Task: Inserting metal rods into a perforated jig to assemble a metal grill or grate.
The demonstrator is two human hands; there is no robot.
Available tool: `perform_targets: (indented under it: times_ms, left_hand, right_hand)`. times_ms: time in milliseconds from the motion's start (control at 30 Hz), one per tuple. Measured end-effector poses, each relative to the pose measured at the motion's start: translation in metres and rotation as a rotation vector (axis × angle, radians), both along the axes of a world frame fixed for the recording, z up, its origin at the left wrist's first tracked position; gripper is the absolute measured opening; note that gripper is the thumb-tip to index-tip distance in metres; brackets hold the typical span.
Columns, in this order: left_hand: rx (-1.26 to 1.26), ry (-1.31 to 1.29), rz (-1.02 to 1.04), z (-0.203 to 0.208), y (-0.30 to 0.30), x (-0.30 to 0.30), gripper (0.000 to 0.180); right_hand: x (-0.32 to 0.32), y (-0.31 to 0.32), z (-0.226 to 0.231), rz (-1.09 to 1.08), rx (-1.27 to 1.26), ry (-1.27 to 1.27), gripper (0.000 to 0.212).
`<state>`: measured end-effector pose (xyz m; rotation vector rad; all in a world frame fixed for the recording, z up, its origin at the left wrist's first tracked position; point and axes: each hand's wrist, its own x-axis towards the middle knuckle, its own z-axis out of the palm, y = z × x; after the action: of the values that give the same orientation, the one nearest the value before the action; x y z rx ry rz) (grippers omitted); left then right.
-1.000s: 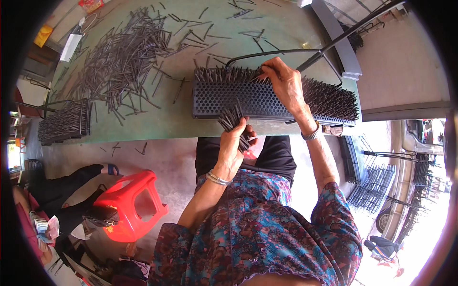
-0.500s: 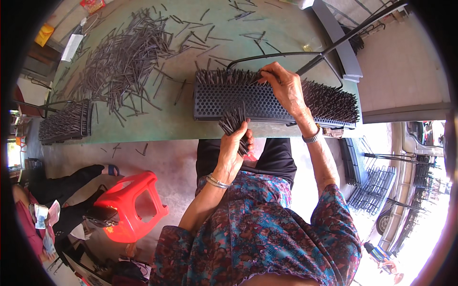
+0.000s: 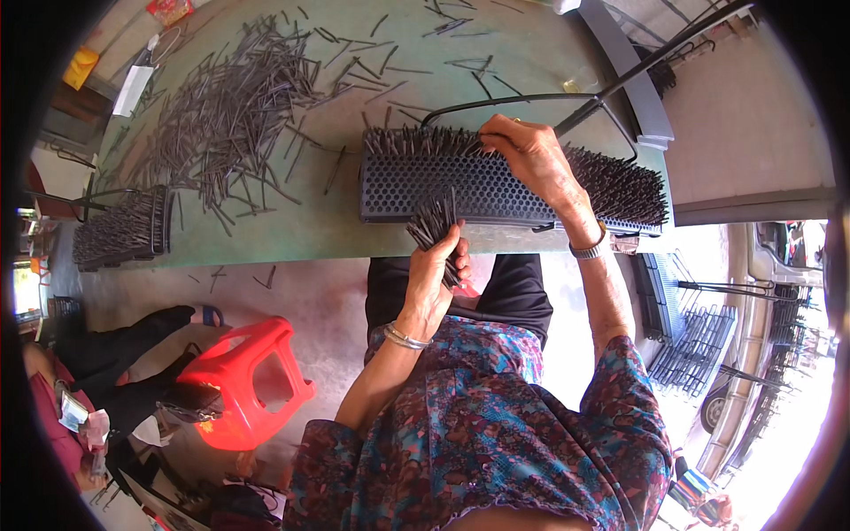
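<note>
A black perforated tray (image 3: pixel 443 190) lies along the near edge of the table. Thin dark sticks (image 3: pixel 416 142) stand upright in the holes of its far rows and crowd its right part; the near middle holes show bare. My left hand (image 3: pixel 434 274), closed, grips a bundle of the same thin dark sticks (image 3: pixel 431 223) just in front of the tray. Over the tray's far rows, my right hand (image 3: pixel 536 164) is closed in a pinch at the standing sticks. What lies between its fingertips is hidden.
A big heap of loose sticks (image 3: pixel 235 106) covers the table's left half. Black wire handles (image 3: pixel 522 99) rise behind the tray. Another filled tray (image 3: pixel 119 232) sits at the left edge. A red stool (image 3: pixel 248 380) and a seated person (image 3: pixel 66 425) are lower left; perforated trays (image 3: pixel 660 288) stand lower right.
My right forearm and wrist have shifted slightly to the right, while the pinching fingertips stay over the tray's far rows. The left hand keeps its bundle in place.
</note>
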<state>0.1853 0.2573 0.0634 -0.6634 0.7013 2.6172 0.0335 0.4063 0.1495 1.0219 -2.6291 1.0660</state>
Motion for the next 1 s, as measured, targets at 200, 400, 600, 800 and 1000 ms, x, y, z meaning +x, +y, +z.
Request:
perform_targets:
  times_ms: [200, 400, 600, 800, 1000]
  left_hand:
    - [-0.035, 0.019, 0.009, 0.005, 0.002, -0.001, 0.026]
    - [-0.019, 0.023, 0.002, 0.006, 0.002, 0.002, 0.030]
    - [-0.007, 0.049, 0.018, 0.005, 0.001, 0.004, 0.026]
    - [-0.019, 0.046, 0.017, 0.006, -0.001, 0.006, 0.026]
    - [-0.026, 0.047, 0.014, 0.008, 0.000, 0.004, 0.027]
  right_hand:
    - [-0.005, -0.003, -0.018, -0.058, 0.096, 0.163, 0.011]
    - [-0.003, -0.010, -0.026, -0.136, 0.149, 0.359, 0.013]
    - [0.006, -0.007, -0.029, -0.251, 0.116, 0.281, 0.012]
    - [0.011, -0.014, -0.034, -0.267, 0.080, 0.348, 0.014]
    - [0.005, -0.019, -0.037, -0.297, 0.110, 0.386, 0.015]
